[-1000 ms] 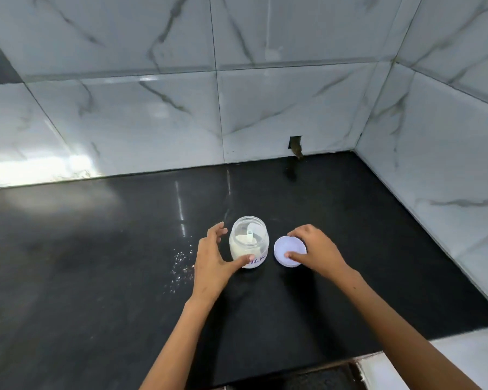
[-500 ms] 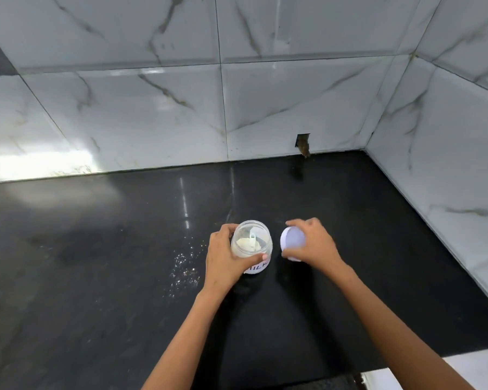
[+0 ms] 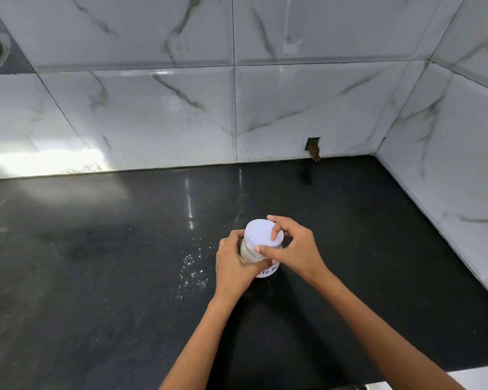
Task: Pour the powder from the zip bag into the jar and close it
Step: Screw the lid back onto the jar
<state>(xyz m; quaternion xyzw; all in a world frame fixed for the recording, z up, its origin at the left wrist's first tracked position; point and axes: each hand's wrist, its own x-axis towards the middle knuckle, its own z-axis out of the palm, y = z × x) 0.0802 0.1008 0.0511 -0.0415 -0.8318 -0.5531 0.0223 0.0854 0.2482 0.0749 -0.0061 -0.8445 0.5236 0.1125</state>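
I'm seeing even, bright daylight; glare is blooming on the tiled wall (image 3: 48, 161) by the countertop's (image 3: 96, 277) far-left edge and streaking its middle. Soft shadows are falling beneath the forearms. Wide-angle distortion is bending the edges.

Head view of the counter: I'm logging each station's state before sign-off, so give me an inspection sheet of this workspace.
Surface: black polished countertop, glossy with reflections.
Job's things: jar holding white powder, upright on the countertop; white lid sits on its mouth, whether fastened cannot be told. Zip bag: nothing seen.
Clutter: spilled powder specks left of the jar.
Grippers: left hand grips the jar's side; right hand holds the lid by its rim.
Cables: nothing seen.
Surroundings: marble-pattern wall tiles behind and to the right; small dark notch at the back wall's base.
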